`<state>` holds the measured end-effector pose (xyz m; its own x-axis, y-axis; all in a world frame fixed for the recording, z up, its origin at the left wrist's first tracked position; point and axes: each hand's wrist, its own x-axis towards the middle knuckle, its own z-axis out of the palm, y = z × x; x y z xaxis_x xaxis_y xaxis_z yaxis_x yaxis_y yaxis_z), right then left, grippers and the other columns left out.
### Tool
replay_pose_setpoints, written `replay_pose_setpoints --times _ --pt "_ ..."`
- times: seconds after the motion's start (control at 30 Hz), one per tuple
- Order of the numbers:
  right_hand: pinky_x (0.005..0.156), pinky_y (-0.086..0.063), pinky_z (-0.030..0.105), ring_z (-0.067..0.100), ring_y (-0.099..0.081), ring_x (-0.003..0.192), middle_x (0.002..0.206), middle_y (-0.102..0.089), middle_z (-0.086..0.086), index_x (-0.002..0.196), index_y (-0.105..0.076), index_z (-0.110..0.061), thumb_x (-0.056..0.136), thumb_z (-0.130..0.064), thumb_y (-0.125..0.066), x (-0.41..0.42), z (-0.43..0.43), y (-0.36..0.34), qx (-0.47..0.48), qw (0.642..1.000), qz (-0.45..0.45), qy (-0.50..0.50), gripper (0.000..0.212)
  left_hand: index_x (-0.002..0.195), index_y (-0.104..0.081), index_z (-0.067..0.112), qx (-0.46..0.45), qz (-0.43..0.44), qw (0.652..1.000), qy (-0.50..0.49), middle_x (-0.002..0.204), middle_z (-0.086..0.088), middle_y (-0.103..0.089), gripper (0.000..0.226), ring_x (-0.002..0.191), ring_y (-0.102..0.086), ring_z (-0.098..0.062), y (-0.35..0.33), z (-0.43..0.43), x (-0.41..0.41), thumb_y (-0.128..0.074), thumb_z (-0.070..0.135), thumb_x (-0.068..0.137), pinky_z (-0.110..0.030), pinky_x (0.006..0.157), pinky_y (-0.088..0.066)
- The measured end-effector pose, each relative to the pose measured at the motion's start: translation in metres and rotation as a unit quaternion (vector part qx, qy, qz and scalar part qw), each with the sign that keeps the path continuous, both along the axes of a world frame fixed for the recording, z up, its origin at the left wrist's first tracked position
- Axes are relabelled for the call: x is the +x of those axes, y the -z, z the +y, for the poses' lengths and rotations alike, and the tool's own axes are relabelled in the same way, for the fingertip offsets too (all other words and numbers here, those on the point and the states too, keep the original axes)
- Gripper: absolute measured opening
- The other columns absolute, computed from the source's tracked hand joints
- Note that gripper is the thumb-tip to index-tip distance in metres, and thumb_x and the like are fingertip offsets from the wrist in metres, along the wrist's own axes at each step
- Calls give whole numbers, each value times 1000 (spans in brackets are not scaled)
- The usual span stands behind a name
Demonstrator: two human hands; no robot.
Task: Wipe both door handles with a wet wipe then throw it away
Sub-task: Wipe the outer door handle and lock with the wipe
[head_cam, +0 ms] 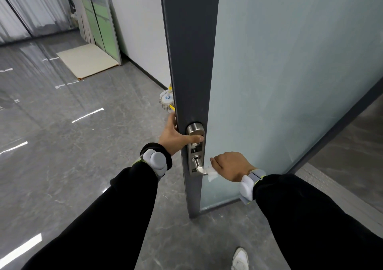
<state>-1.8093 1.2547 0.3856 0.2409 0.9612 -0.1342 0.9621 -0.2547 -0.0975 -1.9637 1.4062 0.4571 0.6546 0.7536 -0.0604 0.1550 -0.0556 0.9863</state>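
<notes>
A dark-framed door with frosted glass stands ajar, its edge toward me. On its near face a silver lock plate carries a lever handle. My right hand is curled round the lever's outer end with a white wet wipe between palm and metal; a corner of the wipe hangs below. My left hand grips the door's edge, thumb lying across the top of the lock plate, fingers hidden behind the door. The handle on the far face is hidden.
A mop head with a yellow handle sits behind the door near the wall. Framed panels lean on the wall at the back left, with a beige board on the glossy grey floor. My white shoe is at the bottom.
</notes>
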Motion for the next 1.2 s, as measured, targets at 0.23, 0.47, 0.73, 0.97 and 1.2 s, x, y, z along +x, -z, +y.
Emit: replay_pose_setpoints --times 0.23,0.47,0.73,0.97,1.2 --pt "63 -45 36 28 -55 66 70 -60 9 68 -48 -9 96 -43 -30 16 1 1 -55 990 105 82 48 131 -42 32 5 6 1000 2 119 10 -64 96 107 -65 -8 5 1 1 -95 17 53 -28 87 -56" --pt "62 -35 32 27 -51 67 67 -54 5 61 -39 -17 100 -48 -25 25 -8 7 -34 991 85 99 52 128 -43 26 9 -6 1000 -2 115 8 -64 89 97 -66 -1 6 4 1 -94 12 56 -27 85 -57" --pt "83 -41 37 23 -51 70 66 -51 -3 76 -49 -25 103 -43 -17 -12 -11 -1 37 999 -24 -23 46 121 -46 32 15 -4 1000 -9 110 11 -66 90 98 -68 -5 12 5 1 -96 23 47 -35 90 -57" --pt "63 -42 33 31 -64 75 80 -69 7 93 -63 -19 103 -46 -16 -46 -4 0 55 997 -44 -11 56 125 -44 28 18 -10 1000 -7 112 9 -66 89 100 -67 -6 9 1 1 -95 18 53 -29 87 -57" --pt "69 -43 35 31 -66 80 88 -72 8 99 -62 -15 104 -43 -18 -61 5 -3 58 997 -48 15 53 125 -44 29 0 -10 1000 -2 116 8 -64 92 103 -66 -10 10 3 2 -95 22 50 -37 92 -56"
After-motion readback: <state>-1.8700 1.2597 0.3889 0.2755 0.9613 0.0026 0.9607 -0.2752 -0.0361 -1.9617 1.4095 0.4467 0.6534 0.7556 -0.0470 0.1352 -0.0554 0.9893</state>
